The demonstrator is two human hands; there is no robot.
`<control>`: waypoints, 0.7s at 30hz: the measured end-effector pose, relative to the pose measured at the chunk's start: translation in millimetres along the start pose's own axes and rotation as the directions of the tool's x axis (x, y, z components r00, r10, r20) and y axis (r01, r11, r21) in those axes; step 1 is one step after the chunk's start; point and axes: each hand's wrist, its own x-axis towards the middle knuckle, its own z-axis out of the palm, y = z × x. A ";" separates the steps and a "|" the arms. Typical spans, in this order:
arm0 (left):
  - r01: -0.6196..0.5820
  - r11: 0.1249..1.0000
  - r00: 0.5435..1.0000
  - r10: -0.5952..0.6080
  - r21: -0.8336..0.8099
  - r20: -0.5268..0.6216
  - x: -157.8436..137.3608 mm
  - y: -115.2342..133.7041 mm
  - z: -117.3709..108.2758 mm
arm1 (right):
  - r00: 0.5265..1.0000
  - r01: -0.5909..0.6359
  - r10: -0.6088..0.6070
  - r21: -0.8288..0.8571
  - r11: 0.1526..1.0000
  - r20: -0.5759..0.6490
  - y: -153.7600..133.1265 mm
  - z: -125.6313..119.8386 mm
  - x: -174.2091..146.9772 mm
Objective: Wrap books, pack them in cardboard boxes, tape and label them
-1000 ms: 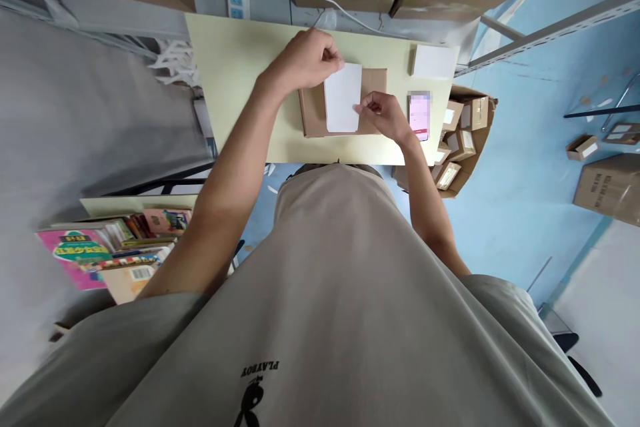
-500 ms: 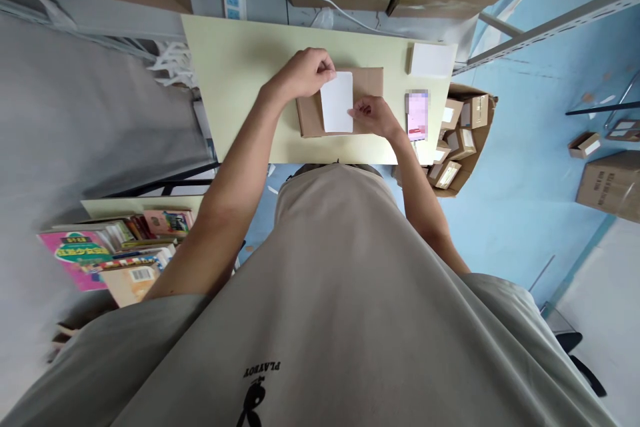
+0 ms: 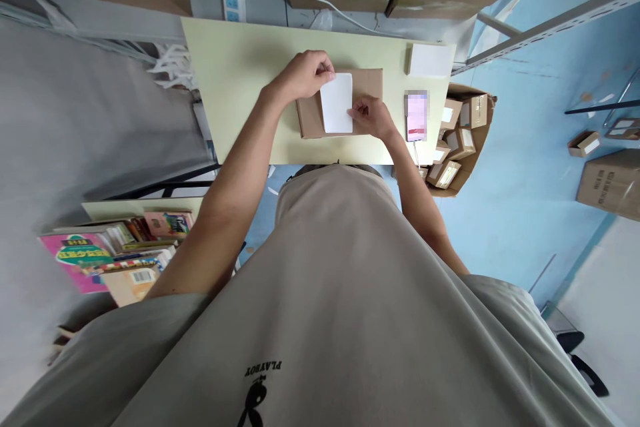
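A blank white label (image 3: 337,104) lies over the flat brown cardboard box (image 3: 369,82) on the pale yellow table (image 3: 240,67). Its far left corner is pinched between thumb and fingers of my left hand (image 3: 311,73). At the label's right edge, my right hand (image 3: 372,115) is closed, thumb and fingertip gripping that edge. Whether the label's underside touches the cardboard all over, I cannot tell.
A stack of white labels (image 3: 429,61) sits at the table's far right corner. Nearer is a phone (image 3: 417,117) with a lit screen and cable. Beyond the right edge stands a carton (image 3: 470,163) of small boxes. Books (image 3: 120,250) are at lower left.
Both hands hold nearly the same place on the label. The whole view has shifted very slightly; nothing was let go or picked up.
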 end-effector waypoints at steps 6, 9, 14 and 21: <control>0.013 0.990 1.000 -0.012 -0.138 0.008 1.5 -7.5 1.4 | 0.999 0.024 -0.025 -0.038 0.999 -0.037 8.3 5.8 1.0; 0.002 0.998 1.000 -0.001 -0.068 0.006 3.8 -8.6 2.1 | 0.998 0.030 -0.033 -0.052 0.998 -0.056 12.3 9.6 2.1; 0.001 1.000 1.000 -0.001 0.003 0.007 6.9 -9.1 3.9 | 0.994 0.030 -0.038 -0.074 0.997 -0.106 16.5 17.3 3.9; -0.157 0.983 0.985 0.163 0.096 -0.063 -6.2 -18.6 8.6 | 0.984 -0.066 0.036 -0.168 0.984 -0.173 3.4 26.5 -17.0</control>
